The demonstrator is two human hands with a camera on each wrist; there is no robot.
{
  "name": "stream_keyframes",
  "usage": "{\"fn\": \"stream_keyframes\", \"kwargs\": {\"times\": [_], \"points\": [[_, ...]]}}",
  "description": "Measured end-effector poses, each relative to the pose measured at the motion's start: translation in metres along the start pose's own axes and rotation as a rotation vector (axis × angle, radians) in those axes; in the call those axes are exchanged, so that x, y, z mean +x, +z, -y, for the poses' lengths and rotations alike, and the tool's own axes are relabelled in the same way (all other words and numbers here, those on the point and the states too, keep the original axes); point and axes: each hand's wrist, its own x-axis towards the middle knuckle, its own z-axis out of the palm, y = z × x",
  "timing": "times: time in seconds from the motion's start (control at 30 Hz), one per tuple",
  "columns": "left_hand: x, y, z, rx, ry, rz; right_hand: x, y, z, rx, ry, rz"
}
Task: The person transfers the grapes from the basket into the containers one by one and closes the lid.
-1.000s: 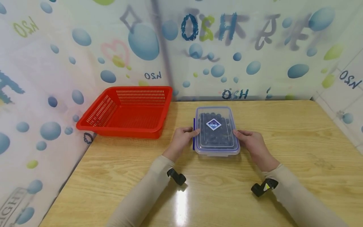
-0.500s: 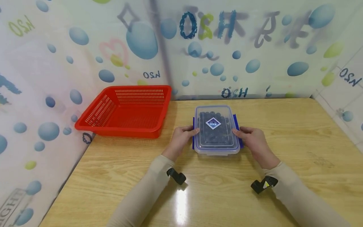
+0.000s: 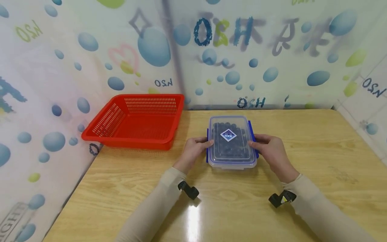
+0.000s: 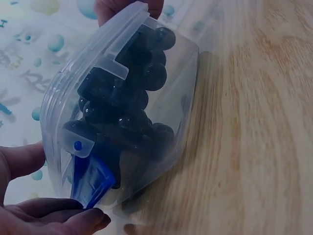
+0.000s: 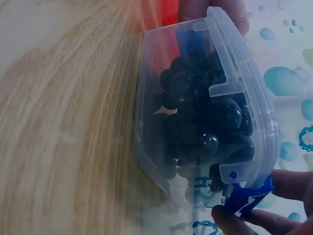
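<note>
A clear plastic food container with a blue-edged lid stands on the wooden table, full of dark round fruit. A diamond label marks the lid. Blue side clips, the left clip and the right clip, stand out from the walls. My left hand holds the left side, thumb on the lid edge and fingers at the clip. My right hand grips the opposite side in the same way, fingertips under the raised clip.
A red plastic basket with slotted walls stands at the back left of the table. A patterned sheet covers the wall behind. Each wrist wears a small black camera, such as the right one.
The right clip, out of sight a second ago, has swung out from the container's side under my right fingers. My left hand and the container have hardly moved; the head view shifted slightly.
</note>
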Motion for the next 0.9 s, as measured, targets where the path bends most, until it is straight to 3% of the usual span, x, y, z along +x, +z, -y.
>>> {"fn": "stream_keyframes", "kwargs": {"times": [0.23,0.5,0.77,0.9], "points": [[-0.001,-0.001,0.001,-0.003,-0.006,0.015,-0.002,0.003,0.002,-0.070,-0.034,-0.011],[-0.002,-0.001,-0.001,-0.001,-0.012,0.000,-0.004,0.009,0.012,-0.114,-0.015,-0.038],[-0.005,0.005,-0.003,-0.017,-0.004,-0.083,-0.004,0.007,0.009,-0.103,-0.044,-0.020],[-0.008,0.007,-0.002,-0.023,0.069,-0.140,-0.004,0.007,0.008,-0.097,-0.046,-0.013]]}}
